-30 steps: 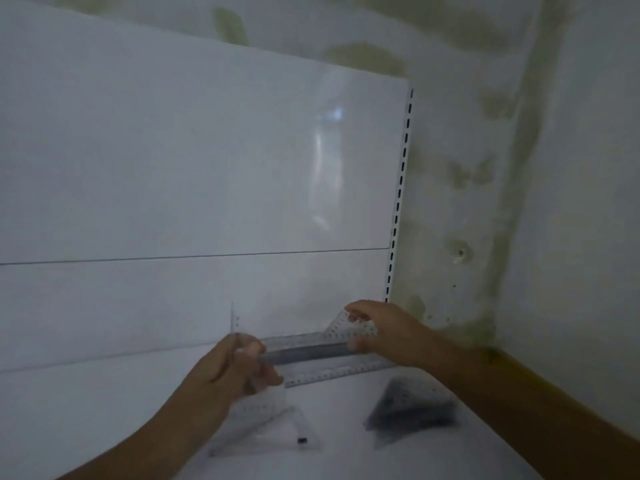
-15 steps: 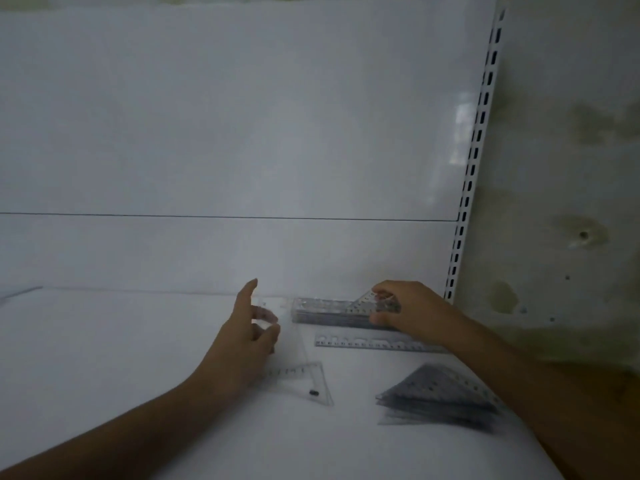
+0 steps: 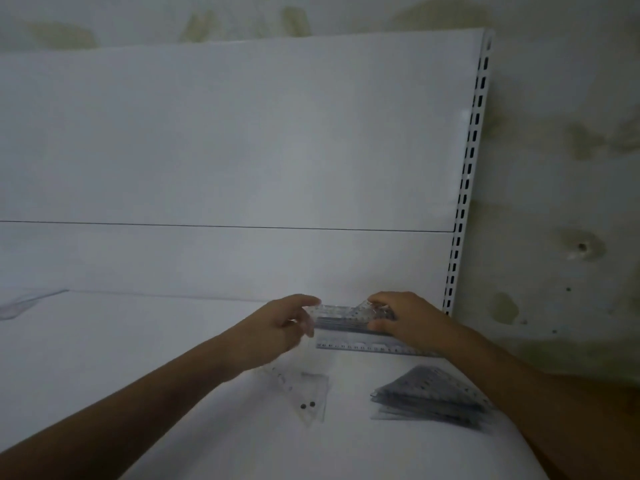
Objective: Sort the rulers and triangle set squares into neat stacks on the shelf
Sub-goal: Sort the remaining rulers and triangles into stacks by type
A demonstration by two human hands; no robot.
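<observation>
1. Your white shelf (image 3: 104,358) stands against a white back panel (image 3: 225,140); a slotted upright (image 3: 465,188) runs along the panel's right edge, with a stained wall (image 3: 561,168) beyond it.
2. No brand or label is readable; only blurred scale marks show on the single ruler (image 3: 367,347).
3. Your left hand (image 3: 277,329) reaches with spread fingers to the ruler stack (image 3: 341,320) at the upright's foot.
4. Your right hand (image 3: 407,322) grips that stack's right end.
5. In front of the stack lie the single ruler, a clear set square (image 3: 304,396) and a set-square stack (image 3: 433,398).
</observation>
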